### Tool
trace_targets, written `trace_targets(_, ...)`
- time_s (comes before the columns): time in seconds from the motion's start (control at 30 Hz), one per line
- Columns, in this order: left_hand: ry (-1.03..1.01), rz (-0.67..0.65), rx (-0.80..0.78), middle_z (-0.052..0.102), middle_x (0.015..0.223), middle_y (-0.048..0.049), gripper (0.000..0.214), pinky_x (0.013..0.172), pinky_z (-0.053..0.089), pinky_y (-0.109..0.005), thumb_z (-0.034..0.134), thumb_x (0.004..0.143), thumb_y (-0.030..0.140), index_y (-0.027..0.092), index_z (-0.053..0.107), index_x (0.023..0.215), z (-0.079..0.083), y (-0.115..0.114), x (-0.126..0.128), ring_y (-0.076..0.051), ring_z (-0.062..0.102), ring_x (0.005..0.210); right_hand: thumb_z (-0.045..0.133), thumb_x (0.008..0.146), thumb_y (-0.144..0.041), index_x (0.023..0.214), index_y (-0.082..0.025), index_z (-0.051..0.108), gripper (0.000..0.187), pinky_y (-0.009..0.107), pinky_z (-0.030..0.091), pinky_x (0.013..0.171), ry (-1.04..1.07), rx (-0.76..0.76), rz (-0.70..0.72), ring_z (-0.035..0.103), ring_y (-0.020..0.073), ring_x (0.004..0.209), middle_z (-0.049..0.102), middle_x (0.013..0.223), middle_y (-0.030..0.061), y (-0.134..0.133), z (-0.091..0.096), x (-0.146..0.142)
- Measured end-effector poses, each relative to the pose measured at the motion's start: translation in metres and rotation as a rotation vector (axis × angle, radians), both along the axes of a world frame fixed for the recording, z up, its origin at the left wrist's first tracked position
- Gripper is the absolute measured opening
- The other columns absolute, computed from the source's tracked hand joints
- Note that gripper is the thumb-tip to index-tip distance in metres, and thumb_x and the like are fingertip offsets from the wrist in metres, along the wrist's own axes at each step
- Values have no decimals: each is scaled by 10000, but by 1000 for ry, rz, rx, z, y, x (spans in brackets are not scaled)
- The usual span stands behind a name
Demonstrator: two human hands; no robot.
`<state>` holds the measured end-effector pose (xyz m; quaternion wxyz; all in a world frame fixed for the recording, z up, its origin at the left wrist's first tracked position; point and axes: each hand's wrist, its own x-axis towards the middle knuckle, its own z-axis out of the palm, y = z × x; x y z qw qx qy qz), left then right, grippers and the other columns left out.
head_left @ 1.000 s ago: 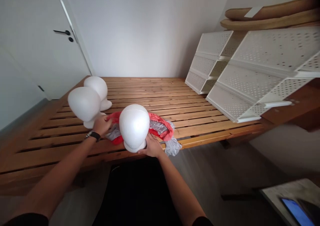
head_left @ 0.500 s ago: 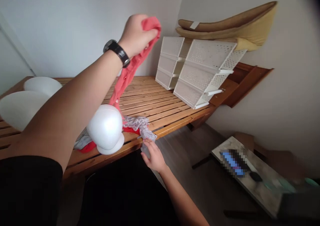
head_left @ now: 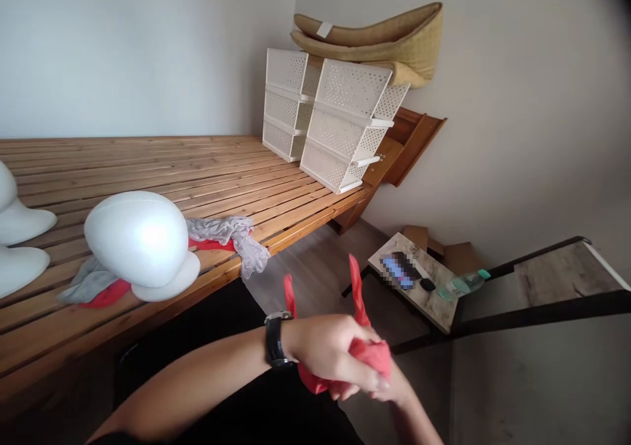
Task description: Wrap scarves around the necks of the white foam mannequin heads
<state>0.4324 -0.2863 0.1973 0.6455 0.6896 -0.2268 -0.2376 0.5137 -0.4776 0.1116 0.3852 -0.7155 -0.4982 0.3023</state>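
My left hand (head_left: 335,353), with a black-strapped watch on the wrist, is closed around a bunched red cloth (head_left: 371,356) low in the view. Two narrow ends of that cloth stick up beyond the hand. My right hand (head_left: 392,379) is close under and behind the left one at the cloth; its fingers are mostly hidden. To the left, a white foam mannequin head (head_left: 135,238) stands on the slatted wooden platform (head_left: 217,169). Crumpled grey cloth (head_left: 249,244) hangs over the platform's front edge, with red fabric (head_left: 211,243) beside it. More grey and red fabric (head_left: 111,294) lies by the head's base.
More white foam forms (head_left: 22,221) stand at the far left. White perforated stacked drawers (head_left: 335,123) are at the platform's far end, with a folded tan mat (head_left: 384,37) on top. A low table (head_left: 441,310) at the right holds a green-capped bottle (head_left: 463,286) and a blurred-out item.
My left hand has swung down and right with the red cloth, away from above the foam head. My right hand has left the grey cloth and come together with the left. The view has turned right.
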Motion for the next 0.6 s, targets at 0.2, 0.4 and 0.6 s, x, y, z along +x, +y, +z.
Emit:
trace_targets(0.2, 299, 69, -315, 636, 643, -20, 443, 500, 452, -230, 673, 950, 590, 151, 736, 964, -32, 36, -29, -120, 594, 511, 915, 605, -608, 705, -334, 739, 341, 401, 633, 915, 403, -26, 220, 765, 290, 908, 764, 846, -2, 52, -54, -39)
trace_targets(0.4, 180, 360, -412, 569, 550, -5, 403, 485, 471, -240, 653, 968, 529, 133, 693, 909, -14, 101, -65, -139, 575, 479, 893, 725, -486, 945, -222, 715, 387, 295, 634, 657, 674, 18, 459, 701, 178, 685, 722, 874, 38, 114, -33, -18)
trace_targets(0.6, 312, 130, -102, 705, 641, -92, 564, 375, 346, -233, 569, 957, 687, 149, 728, 1016, 31, 170, -125, -130, 501, 385, 859, 788, -480, 856, -144, 662, 396, 171, 509, 459, 515, -235, 651, 615, 107, 523, 644, 676, -5, 160, -17, 22)
